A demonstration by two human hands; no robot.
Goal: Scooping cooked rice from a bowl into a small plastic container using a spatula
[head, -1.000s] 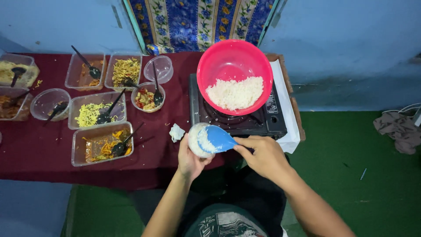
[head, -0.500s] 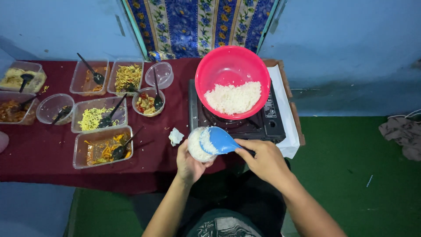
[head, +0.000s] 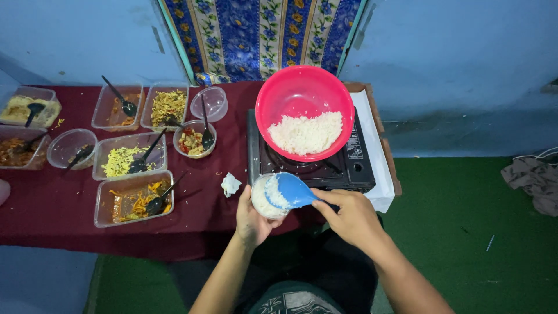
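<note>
Left hand [head: 251,220]: my fingers are wrapped around a small bowl [head: 264,197], cupping it from below at the near edge of the table.
Right hand [head: 347,215]: my fingers are clenched on the handle of a blue rice paddle [head: 293,190].
Paddle: its blade lies over the mouth of the small bowl, pressing on the white rice inside.
Small bowl: it sits in my left palm, just in front of the stove [head: 308,166], tilted a little toward me.
Pink basin [head: 285,96]: it stands on the stove, with a heap of white rice [head: 306,132] in its lower half.
Table [head: 58,203]: covered in a dark red cloth.
Containers [head: 133,197]: clear tubs of noodles and sauced dishes sit to my left, well apart from my hands, most with a dark spoon in them.
Crumpled tissue [head: 230,184]: it lies on the cloth just beside my left hand.
Floor [head: 465,232]: green, with a grey cloth [head: 533,181] lying at the far right.
</note>
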